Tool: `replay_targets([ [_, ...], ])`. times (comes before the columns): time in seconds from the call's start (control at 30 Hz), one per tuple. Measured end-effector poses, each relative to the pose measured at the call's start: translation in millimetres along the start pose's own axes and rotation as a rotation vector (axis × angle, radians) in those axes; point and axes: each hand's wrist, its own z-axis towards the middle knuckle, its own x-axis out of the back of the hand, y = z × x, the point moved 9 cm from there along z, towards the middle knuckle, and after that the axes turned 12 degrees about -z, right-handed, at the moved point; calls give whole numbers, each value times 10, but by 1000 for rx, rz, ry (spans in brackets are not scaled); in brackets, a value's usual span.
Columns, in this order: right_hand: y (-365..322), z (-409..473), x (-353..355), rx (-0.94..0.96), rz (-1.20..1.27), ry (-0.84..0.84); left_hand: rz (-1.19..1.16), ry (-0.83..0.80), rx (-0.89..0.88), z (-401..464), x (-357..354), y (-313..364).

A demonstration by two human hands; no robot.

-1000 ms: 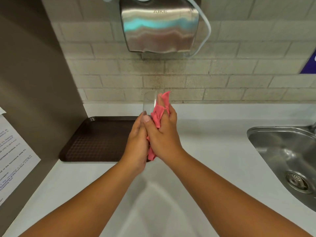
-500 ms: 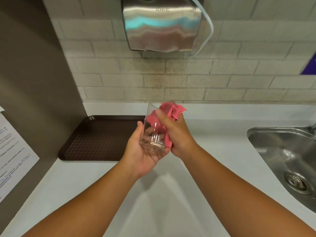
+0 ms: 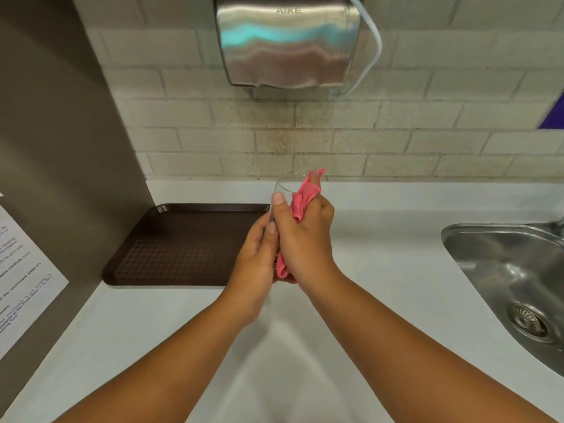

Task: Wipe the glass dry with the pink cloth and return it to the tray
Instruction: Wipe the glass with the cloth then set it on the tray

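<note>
A head-worn camera looks down at a pale surface (image 3: 381, 270) against a tiled wall. At the far left, a brown panel carries a printed paper notice (image 3: 21, 276). Next, in the corner of the surface, lies a dark brown tray (image 3: 183, 242) with a gridded base and nothing on it. Just right of the tray, held in the air above the surface, the two hands meet around a clear glass (image 3: 282, 186). The left hand (image 3: 258, 254) is closed around the lower part of the glass, fingers curled. The right hand (image 3: 305, 236) is pressed against it and clasped over the glass, with the pink cloth (image 3: 302, 198) caught between its fingers and the glass wall; a fold sticks up beside the rim and a tail hangs out below the palms. Half a second ago the glass was tipped, its base towards the camera and cloth tucked into its mouth; now it stands nearly upright and is mostly covered by the hands, only the rim showing. This suggests wiping has moved from the inside to the outer wall, so drying is probably well along but not done, and the glass has not yet gone back to the tray. Above the hands hangs a steel hand dryer (image 3: 287, 41). At the far right is a steel sink (image 3: 503, 270) with a drain.
</note>
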Motion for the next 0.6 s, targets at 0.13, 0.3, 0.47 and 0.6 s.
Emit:
replay_targets([
  [0.13, -79, 145, 77, -18, 35, -23, -178, -88, 84, -57, -29, -60],
  [0.3, 15, 353, 51, -301, 563, -245, -581, -154, 335, -162, -125, -220],
  [0.47, 157, 319, 40, -384, 714, -231, -542, -124, 395, -132, -68, -268],
  [0.6, 209, 323, 129, -353, 606, -124, -75, -59, 81, -72, 89, -40],
])
